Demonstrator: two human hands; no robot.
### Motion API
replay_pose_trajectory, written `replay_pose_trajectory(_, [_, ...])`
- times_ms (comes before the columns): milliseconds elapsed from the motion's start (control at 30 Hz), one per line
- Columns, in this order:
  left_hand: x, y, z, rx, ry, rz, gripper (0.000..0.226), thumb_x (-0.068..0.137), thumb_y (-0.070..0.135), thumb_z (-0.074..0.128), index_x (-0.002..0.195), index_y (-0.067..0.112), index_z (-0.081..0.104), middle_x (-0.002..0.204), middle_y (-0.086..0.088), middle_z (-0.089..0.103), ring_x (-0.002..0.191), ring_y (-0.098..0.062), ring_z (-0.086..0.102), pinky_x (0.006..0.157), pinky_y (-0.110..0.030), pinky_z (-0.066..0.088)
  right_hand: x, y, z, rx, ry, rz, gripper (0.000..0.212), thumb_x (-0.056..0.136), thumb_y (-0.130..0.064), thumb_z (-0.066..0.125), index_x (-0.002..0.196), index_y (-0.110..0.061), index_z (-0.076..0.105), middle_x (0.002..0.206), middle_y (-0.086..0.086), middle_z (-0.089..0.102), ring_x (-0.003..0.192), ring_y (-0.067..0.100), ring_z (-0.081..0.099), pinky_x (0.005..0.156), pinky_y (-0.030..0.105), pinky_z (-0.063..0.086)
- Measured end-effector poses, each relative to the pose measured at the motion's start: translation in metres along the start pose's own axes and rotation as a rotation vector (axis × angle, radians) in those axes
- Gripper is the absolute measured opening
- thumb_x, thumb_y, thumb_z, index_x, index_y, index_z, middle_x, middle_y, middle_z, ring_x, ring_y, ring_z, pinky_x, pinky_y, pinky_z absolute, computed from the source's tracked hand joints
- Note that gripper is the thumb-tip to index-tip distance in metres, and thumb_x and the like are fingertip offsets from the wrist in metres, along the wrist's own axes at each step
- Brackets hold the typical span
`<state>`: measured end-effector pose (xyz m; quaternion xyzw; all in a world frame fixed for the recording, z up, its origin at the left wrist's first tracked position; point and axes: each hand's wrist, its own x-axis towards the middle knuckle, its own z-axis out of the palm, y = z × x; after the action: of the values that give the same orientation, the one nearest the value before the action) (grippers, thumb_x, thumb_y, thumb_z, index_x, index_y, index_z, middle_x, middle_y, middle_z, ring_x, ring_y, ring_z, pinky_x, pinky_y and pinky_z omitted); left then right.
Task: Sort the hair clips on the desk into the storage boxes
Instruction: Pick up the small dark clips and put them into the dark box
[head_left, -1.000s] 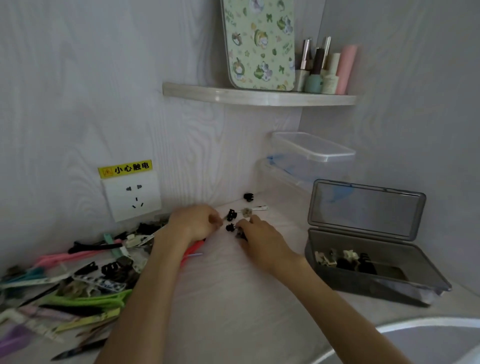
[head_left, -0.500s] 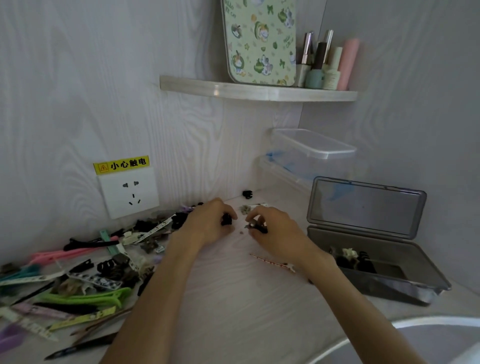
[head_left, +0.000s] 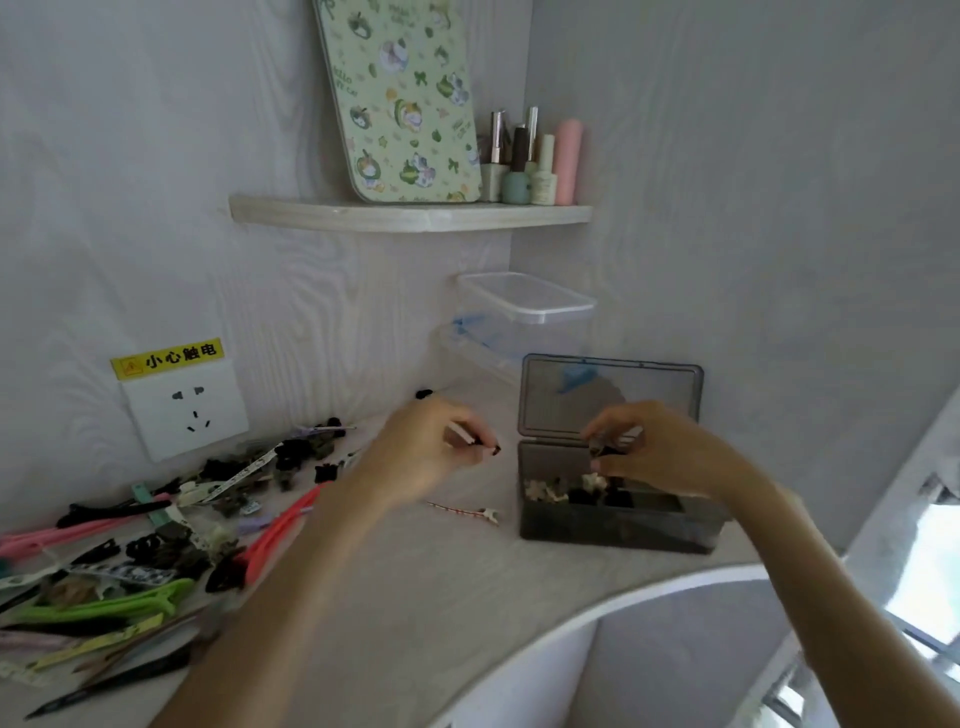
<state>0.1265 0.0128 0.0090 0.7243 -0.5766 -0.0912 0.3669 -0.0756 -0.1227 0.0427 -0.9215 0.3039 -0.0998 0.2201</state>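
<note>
Hair clips (head_left: 156, 525) piled at desk (head_left: 415, 597) left; one slim clip (head_left: 462, 513) lies alone beside the grey storage box (head_left: 618, 525), lid up. Right hand (head_left: 649, 452) over the box, pinching a small dark clip (head_left: 602, 448). Left hand (head_left: 431, 452) curled around small clips (head_left: 475, 441), just left of box.

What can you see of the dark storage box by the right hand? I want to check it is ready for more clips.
The dark storage box is a smoky, see-through plastic case standing on the desk near the right wall. Its hinged lid stands open and upright at the back. Small pale and black clips lie inside. The right hand hovers over its opening, pinching a small clip.
</note>
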Motion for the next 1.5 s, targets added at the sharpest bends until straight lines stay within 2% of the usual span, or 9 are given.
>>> replay_pose_trajectory(233, [0.006,0.047,0.026,-0.034,-0.146,0.064,0.033,0.078,0.026,0.073,0.11,0.02,0.067,0.106,0.006,0.071,0.091,-0.002,0.066,0.087,-0.021,0.052,-0.011,0.013,0.002,-0.109,-0.075,-0.022,0.038,0.085,-0.015,0.063,0.121,-0.027,0.059,0.112,-0.007,0.064,0.09,0.007,0.053,0.085,0.021,0.042])
replay_pose_trajectory(433, [-0.002,-0.011,-0.026,0.127,0.099,-0.198,0.022,0.087,0.027,0.063,0.109,0.029,0.068,0.11,0.012,0.069,0.1,-0.007,0.064,0.093,-0.03,0.048,-0.001,-0.013,0.008,0.021,0.127,-0.092,0.033,0.088,-0.012,0.056,0.117,-0.028,0.059,0.12,-0.01,0.06,0.094,0.008,0.06,0.085,0.022,0.047])
replay_pose_trajectory(567, [-0.014,-0.071,-0.05,0.257,0.016,-0.401,0.035,0.089,0.011,0.056,0.121,0.024,0.061,0.13,0.0,0.058,0.115,-0.017,0.056,0.098,-0.029,0.043,0.039,-0.065,0.045,0.063,0.042,-0.216,0.034,0.089,-0.008,0.051,0.116,-0.027,0.059,0.117,-0.004,0.058,0.1,0.01,0.056,0.09,0.024,0.046])
replay_pose_trajectory(700, [-0.024,-0.106,-0.055,0.348,0.179,-0.416,0.034,0.088,0.006,0.055,0.117,0.02,0.064,0.126,-0.004,0.061,0.114,-0.024,0.056,0.095,-0.033,0.046,0.1,-0.095,0.085,-0.02,-0.018,-0.174,0.037,0.09,-0.011,0.049,0.127,-0.013,0.051,0.132,0.009,0.049,0.119,0.024,0.048,0.101,0.032,0.038])
replay_pose_trajectory(800, [-0.029,-0.12,-0.061,0.346,0.246,-0.469,0.036,0.084,0.005,0.058,0.115,0.022,0.065,0.122,-0.003,0.063,0.111,-0.024,0.057,0.092,-0.036,0.048,0.135,-0.107,0.113,-0.121,-0.034,-0.099,0.039,0.093,-0.019,0.048,0.13,-0.007,0.042,0.133,0.015,0.045,0.119,0.031,0.046,0.097,0.036,0.039])
replay_pose_trajectory(1033, [-0.03,-0.128,-0.061,0.367,0.214,-0.433,0.029,0.084,0.036,0.064,0.112,0.028,0.067,0.113,-0.003,0.068,0.1,-0.022,0.061,0.085,-0.037,0.052,0.169,-0.103,0.138,-0.13,-0.022,-0.022,0.022,0.087,-0.008,0.054,0.107,-0.008,0.063,0.124,0.011,0.055,0.108,0.027,0.056,0.085,0.026,0.043])
replay_pose_trajectory(1233, [-0.027,-0.128,-0.068,0.328,0.164,-0.456,0.02,0.08,0.033,0.07,0.098,0.026,0.068,0.105,0.002,0.07,0.097,-0.017,0.062,0.086,-0.035,0.052,0.186,-0.099,0.119,-0.078,0.167,0.073,0.027,0.09,-0.011,0.049,0.115,-0.003,0.056,0.12,0.015,0.057,0.11,0.029,0.054,0.082,0.028,0.042])
replay_pose_trajectory(1400, [-0.028,-0.132,-0.076,0.341,-0.03,-0.402,0.023,0.087,0.028,0.061,0.109,0.026,0.066,0.126,0.001,0.059,0.122,-0.021,0.043,0.102,-0.031,0.039,0.203,-0.095,0.148,-0.176,0.218,0.072,0.025,0.095,-0.015,0.043,0.106,-0.002,0.061,0.115,0.018,0.059,0.101,0.031,0.058,0.077,0.031,0.043])
replay_pose_trajectory(1500, [-0.03,-0.129,-0.085,0.297,-0.139,-0.403,0.028,0.09,0.036,0.055,0.115,0.028,0.064,0.132,0.003,0.055,0.127,-0.021,0.039,0.108,-0.029,0.032,0.208,-0.099,0.157,-0.216,0.227,0.081,0.03,0.095,-0.018,0.039,0.106,0.0,0.061,0.116,0.019,0.058,0.106,0.033,0.055,0.086,0.034,0.043])
